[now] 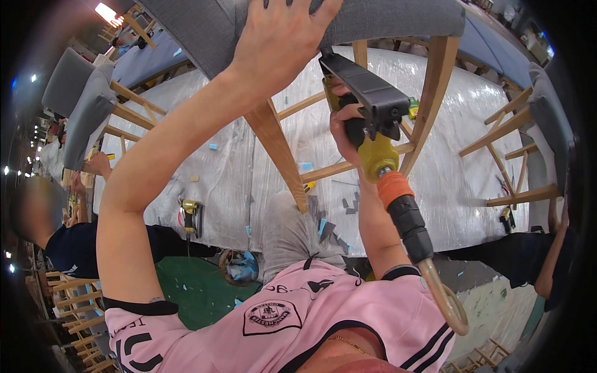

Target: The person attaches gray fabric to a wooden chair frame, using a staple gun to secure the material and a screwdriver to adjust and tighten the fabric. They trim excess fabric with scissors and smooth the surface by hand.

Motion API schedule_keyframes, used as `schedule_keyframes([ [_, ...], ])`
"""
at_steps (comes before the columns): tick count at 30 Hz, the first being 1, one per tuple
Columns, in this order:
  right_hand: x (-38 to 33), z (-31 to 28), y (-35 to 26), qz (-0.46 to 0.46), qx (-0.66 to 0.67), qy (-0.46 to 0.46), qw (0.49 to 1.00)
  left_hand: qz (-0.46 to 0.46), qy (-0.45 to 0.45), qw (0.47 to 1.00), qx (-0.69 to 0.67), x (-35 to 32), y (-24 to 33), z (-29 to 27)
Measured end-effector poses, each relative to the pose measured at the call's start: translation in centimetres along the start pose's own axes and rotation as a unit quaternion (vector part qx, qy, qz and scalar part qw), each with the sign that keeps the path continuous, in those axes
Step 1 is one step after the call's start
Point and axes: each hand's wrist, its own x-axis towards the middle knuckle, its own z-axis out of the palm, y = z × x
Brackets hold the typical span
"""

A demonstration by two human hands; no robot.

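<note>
A chair with grey fabric upholstery [398, 23] and wooden legs [277, 152] stands tilted in front of me. My left hand [273, 43] lies flat on the grey fabric with its fingers spread, the fingertips cut off by the top edge. Below the seat my right hand [346, 130] is wrapped round the grip of a staple gun [378, 155], yellow-green with a black magazine. The gun's nose is up at the underside edge of the seat, but I cannot tell whether it touches. An air hose [413, 233] with an orange-and-black coupling runs from the gun towards me.
Plastic film [233, 168] covers the worktable, with fabric scraps [333, 233] on it. A second staple gun [191, 217] lies to the left. More grey chairs stand left [93, 105] and right [550, 124]. A co-worker [68, 242] is at the left, another person's arm [550, 267] at the right.
</note>
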Motion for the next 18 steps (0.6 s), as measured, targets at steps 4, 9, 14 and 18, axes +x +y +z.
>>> schedule_keyframes([
  [4,-0.7,0.5,-0.6,0.074,0.004,-0.009,0.997,0.002,0.012,1.0,0.013,-0.1,0.3,0.1],
  [9,-0.3,1.4,-0.4,0.041,0.036,0.004,0.999,0.008,0.019,0.999,0.035,-0.4,0.1,0.3],
  [14,-0.3,1.4,0.3,0.019,0.011,0.011,1.0,0.027,-0.104,0.994,-0.031,0.8,-0.7,-1.6],
  [18,0.9,0.9,-1.5,0.248,0.242,0.045,0.937,0.003,-0.41,0.863,-0.296,7.3,-7.7,-4.9],
])
